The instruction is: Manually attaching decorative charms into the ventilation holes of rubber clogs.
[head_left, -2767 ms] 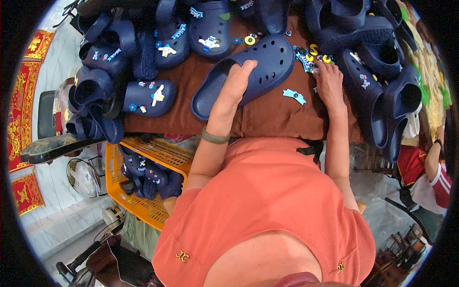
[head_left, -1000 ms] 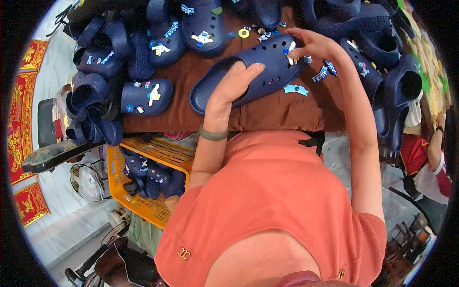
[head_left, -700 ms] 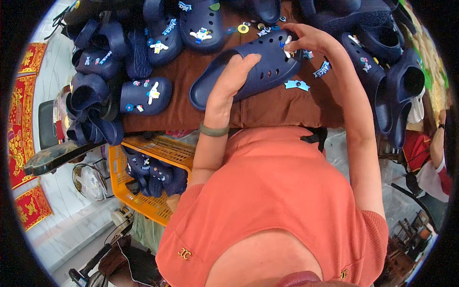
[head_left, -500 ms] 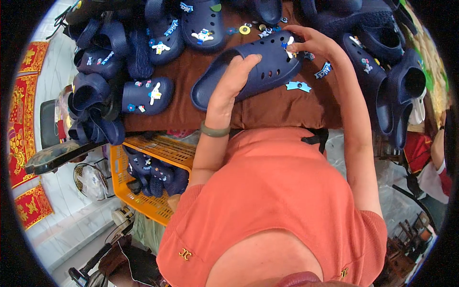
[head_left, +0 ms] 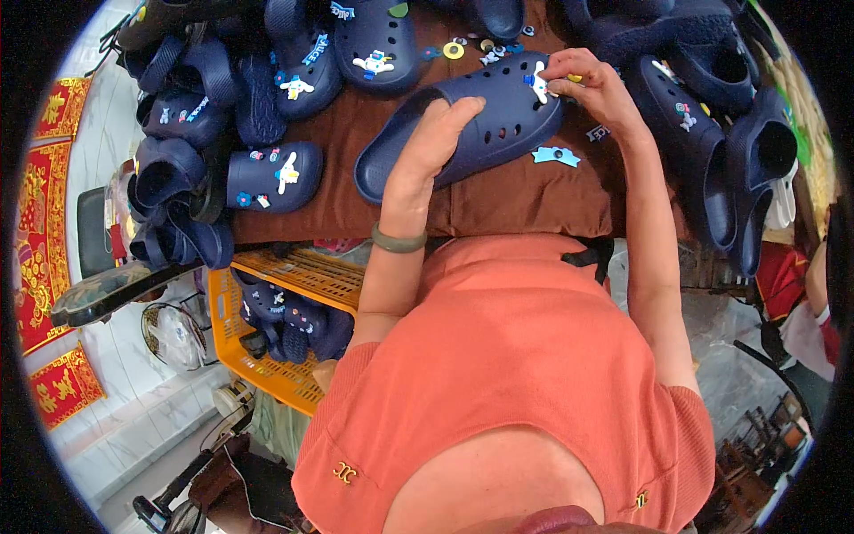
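A navy clog (head_left: 511, 111) lies tilted on the brown cloth, its toe toward the right. My left hand (head_left: 436, 142) grips it across the middle, thumb laid over the upper. At the toe sits a white charm (head_left: 537, 82) with blue trim. The thumb and fingers of my right hand (head_left: 592, 84) pinch at the edge of this charm. Just below the toe, a light-blue banner-shaped charm (head_left: 556, 156) rests face down on the cloth. Another banner charm (head_left: 598, 133) lies under my right wrist, partly hidden. Loose small charms (head_left: 454, 51) are scattered beyond the clog.
Decorated navy clogs (head_left: 285, 173) crowd the left side of the brown cloth (head_left: 534, 209), and more clogs (head_left: 685, 151) stand at the right. Below the table edge, a yellow plastic crate (head_left: 294, 262) holds several clogs. A dark-rimmed flat object (head_left: 116, 294) juts out at the left.
My right fingers have drawn in from around the toe to a pinch beside the white charm, leaving more of it visible. The left hand keeps its grip on the clog.
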`<state>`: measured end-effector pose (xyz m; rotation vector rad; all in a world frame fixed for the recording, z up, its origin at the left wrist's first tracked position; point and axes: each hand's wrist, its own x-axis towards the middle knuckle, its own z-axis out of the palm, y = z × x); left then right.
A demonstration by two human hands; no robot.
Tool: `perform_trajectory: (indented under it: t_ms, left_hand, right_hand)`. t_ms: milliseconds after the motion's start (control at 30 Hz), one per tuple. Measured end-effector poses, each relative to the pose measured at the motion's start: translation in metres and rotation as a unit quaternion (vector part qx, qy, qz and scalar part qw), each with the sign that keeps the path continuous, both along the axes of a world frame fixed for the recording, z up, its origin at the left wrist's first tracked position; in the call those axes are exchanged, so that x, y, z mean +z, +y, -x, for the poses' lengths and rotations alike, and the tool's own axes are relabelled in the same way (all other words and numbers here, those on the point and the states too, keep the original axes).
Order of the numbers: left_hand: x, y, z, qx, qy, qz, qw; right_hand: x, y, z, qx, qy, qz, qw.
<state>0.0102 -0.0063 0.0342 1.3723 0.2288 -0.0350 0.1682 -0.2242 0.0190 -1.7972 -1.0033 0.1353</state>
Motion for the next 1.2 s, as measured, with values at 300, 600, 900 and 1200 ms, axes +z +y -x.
perform_trajectory:
  t_ms: [300,600,900,1200]
  left_hand:
    - [-0.001,-0.004,-0.001,0.017,-0.039,0.037,0.998]
    - [-0.007,0.002,0.0,-0.003,-0.029,0.024,0.999]
    - [0.002,-0.002,0.004,-0.009,-0.016,0.014,1.0]
    - [0.006,-0.013,0.014,-0.068,-0.081,-0.022,0.994]
  right_hand:
    - [0.017,-0.003,0.017,-0.087,-0.15,0.057,0.983]
    - [-0.003,-0.032,0.095,-0.069,-0.114,0.24,0.962]
    - [0.01,-0.031,0.095,-0.071,0.039,0.195,0.977]
    - [0.047,0.0,0.068,-0.125,0.168,-0.092,0.973]
